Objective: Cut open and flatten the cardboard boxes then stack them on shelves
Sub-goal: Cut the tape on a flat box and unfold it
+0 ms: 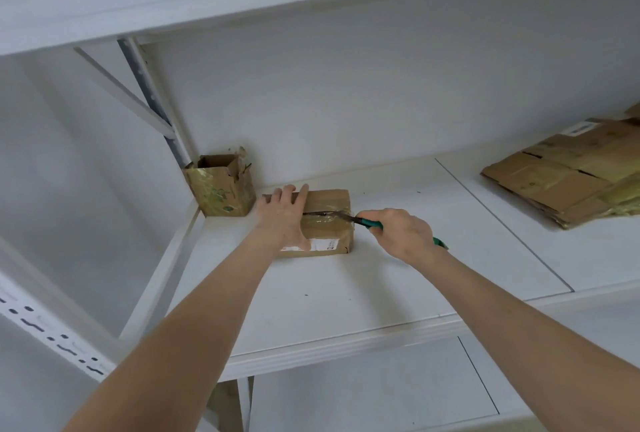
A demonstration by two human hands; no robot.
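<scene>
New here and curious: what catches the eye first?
Two bare arms reach onto a white shelf, where the right hand grips a green-handled knife, blade in the taped seam of a cardboard box that the left hand presses down. An opened box stands in the left corner; flattened cardboard lies far right.

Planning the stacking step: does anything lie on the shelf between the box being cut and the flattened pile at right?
Nothing visible does. The shelf between the box and the flattened pile is bare; only the right hand with the knife is at the box's right end.
</scene>
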